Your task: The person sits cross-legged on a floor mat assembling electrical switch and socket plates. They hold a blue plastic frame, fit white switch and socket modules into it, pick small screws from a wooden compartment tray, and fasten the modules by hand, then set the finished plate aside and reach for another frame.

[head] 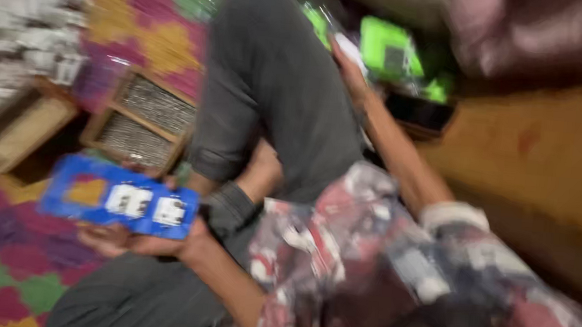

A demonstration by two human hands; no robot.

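Low on the patterned rug (7,279), the left hand (123,238) grips a blue card (119,197) from below — two white pieces sit on its face. Past the raised knee, the right hand (347,67) reaches to the green packets (389,49); blur hides whether it is closed. Wooden trays (144,121) lie near the card.

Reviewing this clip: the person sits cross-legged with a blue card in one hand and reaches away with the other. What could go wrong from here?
1. The blue card rests flat on the left hand, seemingly loosely; its white parts could slide off.
2. The right hand stretches far toward the green packets, so balance may shift.
3. The view is blurred, so a grasp might miss.
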